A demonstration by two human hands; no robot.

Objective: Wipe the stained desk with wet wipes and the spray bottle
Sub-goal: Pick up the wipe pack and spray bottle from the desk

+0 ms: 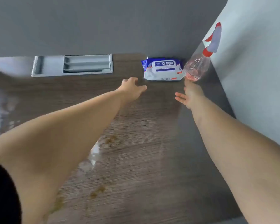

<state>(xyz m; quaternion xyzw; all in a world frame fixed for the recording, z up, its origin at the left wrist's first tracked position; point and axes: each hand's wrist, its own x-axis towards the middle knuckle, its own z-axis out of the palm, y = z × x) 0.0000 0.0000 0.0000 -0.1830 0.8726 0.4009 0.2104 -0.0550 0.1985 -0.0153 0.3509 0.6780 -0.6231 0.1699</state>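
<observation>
1. Reaching is shown and nothing is gripped: both bare arms are stretched across the desk [152, 126] toward the supplies at its far edge.
2. Left hand [132, 88]: the fingers are loose and relaxed and nothing is held. It is placed just short of the wet wipes pack [163, 69], at the pack's 7 o'clock, apart from it.
3. Right hand [190, 94]: the fingers are held straight and apart and nothing is clasped. The fingertips are brought up to the base of the spray bottle [199, 62]; contact cannot be told through the blur.
4. The wet wipes pack is laid flat at 1 o'clock of the view, against the grey partition [136, 29]. Its lid appears closed.
5. The spray bottle is set just beside the pack, at the pack's 3 o'clock, in the corner by the white wall [257, 78]. A clear body and a red collar are seen.
6. Brown stains [111, 139] are scattered from centre down to 7 o'clock, near the person. A pale shiny patch [94, 151] is seen among them; whether it is glare or wetness cannot be told.
7. A grey cable tray [71, 65] is sunk into the desk at 11 o'clock.
8. Progress is judged as the very start: no wipe is pulled and no stain is rubbed. Left to do: the bottle is to be grasped, the stains sprayed, a wipe drawn and the desk wiped.
</observation>
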